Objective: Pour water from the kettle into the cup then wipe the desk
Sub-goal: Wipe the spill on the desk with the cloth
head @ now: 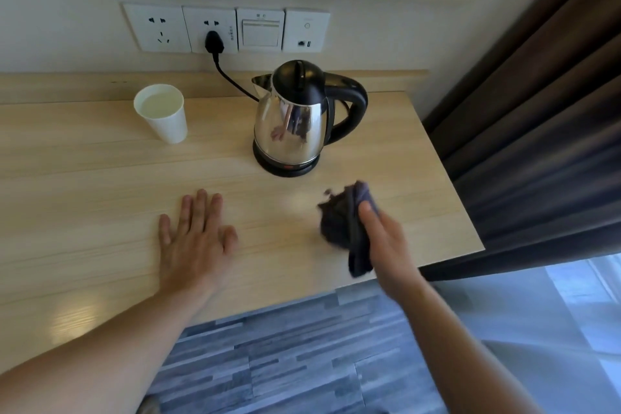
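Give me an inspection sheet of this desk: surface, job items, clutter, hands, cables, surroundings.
Surface: light wood desk, no puddle seen.
Job's things: white cup holds water, back left; steel kettle upright on its base; dark cloth on the desk.
Clutter: nothing seen.
Hands: left hand flat on the desk, open; right hand grips the cloth.
Cables: black cord runs from a wall socket behind the kettle.
Surroundings: curtain at right; grey plank floor below.

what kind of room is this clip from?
Probably a hotel room: a wall-mounted desk under a socket panel with a USB port, an electric kettle beside a disposable cup, heavy curtains.
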The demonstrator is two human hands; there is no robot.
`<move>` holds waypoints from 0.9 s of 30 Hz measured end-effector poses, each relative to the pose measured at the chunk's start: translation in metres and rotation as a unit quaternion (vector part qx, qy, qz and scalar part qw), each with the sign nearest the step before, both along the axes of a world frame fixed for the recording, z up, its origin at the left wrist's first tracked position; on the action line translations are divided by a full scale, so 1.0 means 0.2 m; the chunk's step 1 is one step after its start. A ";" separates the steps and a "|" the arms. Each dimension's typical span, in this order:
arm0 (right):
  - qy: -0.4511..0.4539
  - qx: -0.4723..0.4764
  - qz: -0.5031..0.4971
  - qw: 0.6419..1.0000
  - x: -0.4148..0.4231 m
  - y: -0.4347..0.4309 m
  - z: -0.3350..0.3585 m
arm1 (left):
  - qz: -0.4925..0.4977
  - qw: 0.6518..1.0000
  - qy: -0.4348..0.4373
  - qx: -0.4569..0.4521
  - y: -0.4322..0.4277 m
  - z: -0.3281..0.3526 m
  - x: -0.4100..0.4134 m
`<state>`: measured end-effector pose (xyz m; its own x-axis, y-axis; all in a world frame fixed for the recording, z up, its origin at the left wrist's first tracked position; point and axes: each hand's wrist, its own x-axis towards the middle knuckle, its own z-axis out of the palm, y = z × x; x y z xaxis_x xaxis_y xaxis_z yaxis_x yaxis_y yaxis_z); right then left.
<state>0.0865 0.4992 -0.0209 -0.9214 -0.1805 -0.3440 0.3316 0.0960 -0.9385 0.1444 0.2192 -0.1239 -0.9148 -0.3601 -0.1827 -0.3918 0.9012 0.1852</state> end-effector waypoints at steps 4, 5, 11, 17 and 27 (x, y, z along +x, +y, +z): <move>0.163 0.296 0.053 0.940 -0.38 0.00 -0.04 | 0.000 1.000 0.002 -0.006 0.00 -0.01 0.00; 0.181 0.391 0.101 0.897 -0.45 0.00 -0.09 | 0.001 1.000 0.002 -0.006 0.00 -0.01 0.00; 0.132 0.563 0.236 0.781 -0.62 -0.02 -0.36 | 0.000 1.000 -0.008 -0.019 0.01 -0.01 0.00; 0.154 0.576 0.198 0.778 -0.48 -0.04 -0.41 | -0.001 1.000 -0.008 -0.017 0.01 -0.01 0.01; 0.132 0.577 0.143 0.793 0.05 -0.17 -0.45 | -0.006 1.000 0.010 0.012 -0.01 0.00 0.02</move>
<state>0.0963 0.4650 -0.1113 -0.9670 -0.1008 -0.2339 -0.0528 0.9777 -0.2033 0.1475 0.2177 -0.1238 -0.9228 -0.3445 -0.1726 -0.3765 0.9014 0.2138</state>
